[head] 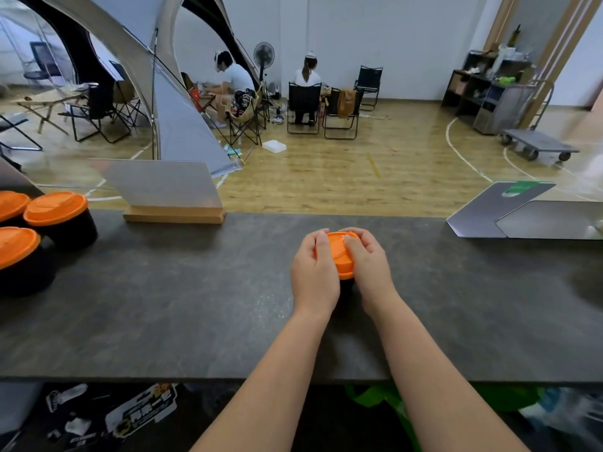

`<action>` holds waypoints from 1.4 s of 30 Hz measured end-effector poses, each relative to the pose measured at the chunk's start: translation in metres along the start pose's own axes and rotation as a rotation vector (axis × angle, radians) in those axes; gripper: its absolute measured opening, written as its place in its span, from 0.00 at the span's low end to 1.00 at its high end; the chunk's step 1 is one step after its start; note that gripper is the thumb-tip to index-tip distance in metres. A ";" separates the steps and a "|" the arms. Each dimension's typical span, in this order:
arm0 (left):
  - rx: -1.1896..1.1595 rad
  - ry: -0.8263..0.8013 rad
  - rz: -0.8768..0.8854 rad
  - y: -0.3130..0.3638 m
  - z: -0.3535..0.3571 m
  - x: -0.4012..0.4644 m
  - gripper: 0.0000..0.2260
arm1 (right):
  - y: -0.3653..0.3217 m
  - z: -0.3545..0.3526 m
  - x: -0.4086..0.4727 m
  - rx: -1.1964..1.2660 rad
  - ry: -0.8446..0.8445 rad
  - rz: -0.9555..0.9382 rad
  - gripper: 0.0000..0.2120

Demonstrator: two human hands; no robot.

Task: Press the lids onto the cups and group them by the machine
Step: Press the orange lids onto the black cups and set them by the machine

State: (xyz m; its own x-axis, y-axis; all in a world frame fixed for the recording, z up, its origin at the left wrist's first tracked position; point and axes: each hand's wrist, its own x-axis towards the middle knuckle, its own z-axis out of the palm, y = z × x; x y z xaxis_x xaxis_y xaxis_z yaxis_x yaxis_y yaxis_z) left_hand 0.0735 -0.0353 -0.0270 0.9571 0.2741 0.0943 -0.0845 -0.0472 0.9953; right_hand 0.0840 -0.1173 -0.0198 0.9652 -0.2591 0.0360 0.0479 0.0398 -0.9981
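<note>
Orange lid [339, 254] noted on black cup [346, 286]. Three further cups [70, 228] black, lids [55, 207] orange. Counter [195, 288] dark grey, finely speckled. Floor [359, 171] yellow-brown wood.

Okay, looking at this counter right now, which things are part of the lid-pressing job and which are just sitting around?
Part of the job:
- orange lid, under both thumbs
- black cup beneath it
- left hand and right hand, gripping the lid's rim
- three lidded cups grouped at far left

Just lying about:
- sign in wooden stand
- grey metal sheets at right
- green bag under the counter
</note>
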 end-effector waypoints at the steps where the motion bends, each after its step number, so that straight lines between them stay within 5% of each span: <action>1: -0.006 -0.001 0.006 0.000 0.003 -0.001 0.12 | -0.001 -0.001 -0.001 0.032 -0.032 0.032 0.08; 17: -0.048 -0.012 0.020 -0.001 0.004 0.006 0.06 | -0.006 -0.002 -0.003 0.092 -0.032 0.069 0.11; 29: 0.136 0.020 0.176 -0.014 -0.001 0.001 0.20 | 0.005 0.001 0.003 0.134 -0.076 -0.097 0.16; 42: 0.097 0.086 0.266 -0.023 0.002 0.006 0.17 | 0.009 0.004 0.006 0.093 -0.005 -0.135 0.17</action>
State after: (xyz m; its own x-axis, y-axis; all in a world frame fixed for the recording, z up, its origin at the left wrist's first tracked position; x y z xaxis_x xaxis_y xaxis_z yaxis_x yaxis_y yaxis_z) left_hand 0.0816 -0.0348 -0.0497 0.8772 0.3204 0.3576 -0.2989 -0.2186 0.9289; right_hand 0.0912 -0.1148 -0.0285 0.9497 -0.2633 0.1697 0.2003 0.0942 -0.9752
